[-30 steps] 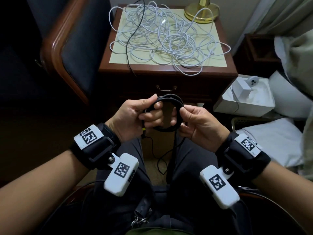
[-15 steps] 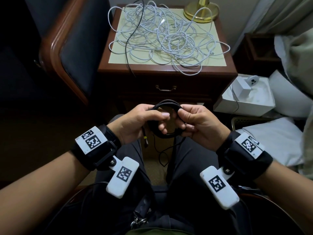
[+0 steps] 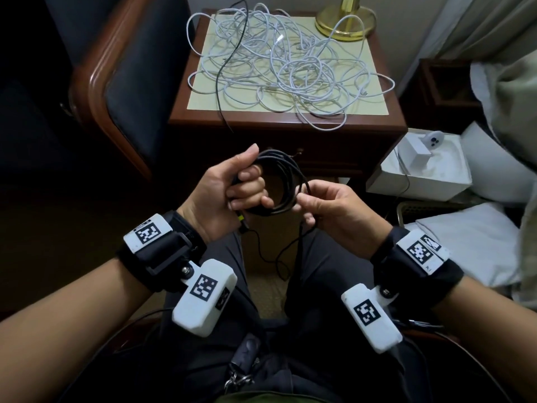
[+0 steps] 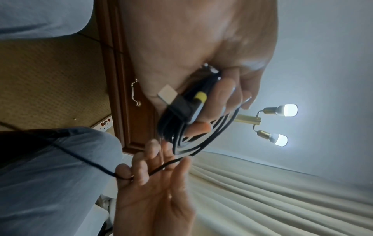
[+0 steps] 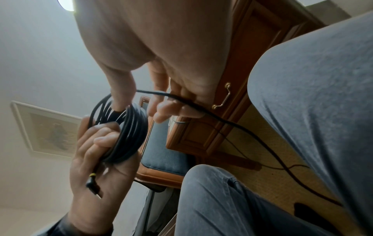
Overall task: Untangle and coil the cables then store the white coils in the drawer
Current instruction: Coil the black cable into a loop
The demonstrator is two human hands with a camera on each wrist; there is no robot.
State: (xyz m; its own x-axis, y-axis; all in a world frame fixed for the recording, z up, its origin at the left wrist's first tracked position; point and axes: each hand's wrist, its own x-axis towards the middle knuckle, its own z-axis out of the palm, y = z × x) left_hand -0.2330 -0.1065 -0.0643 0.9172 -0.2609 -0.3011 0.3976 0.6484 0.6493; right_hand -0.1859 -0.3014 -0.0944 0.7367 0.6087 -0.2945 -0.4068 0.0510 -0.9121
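your left hand (image 3: 232, 187) is wrapped round the black coil (image 3: 279, 181), fingers curled through its middle and thumb up along the top, so the loops stand roughly upright over your lap. a plug with a yellow band (image 3: 241, 219) pokes out below that fist. your right hand (image 3: 325, 207) sits just to the right of the coil, touching its lower right edge, with thumb and fingers pinching the loose black strand (image 3: 299, 242); in the right wrist view that strand runs under the curled fingers and off toward the floor.

that is the relation to mind: the free tail drops from your right fingers, between your knees, then loops on the carpet. the coil lies to the left of those fingers, with its opening toward you. the right hand is the nearer one to the slack, so i judge it should feed the next loop up and over the top while the left only clamps.

beyond your hands stands the nightstand (image 3: 287, 123); its drawer (image 3: 319, 158) looks closed, and its handle (image 5: 222, 95) shows in the wrist views. on top lies the white tangle (image 3: 290, 68), not yet sorted, with one black lead (image 3: 229, 62) crossing its left side and hanging over the front edge. whether that lead joins your tail i cannot tell. a brass lamp base (image 3: 345, 21) stands at the far right corner, touching the white loops.
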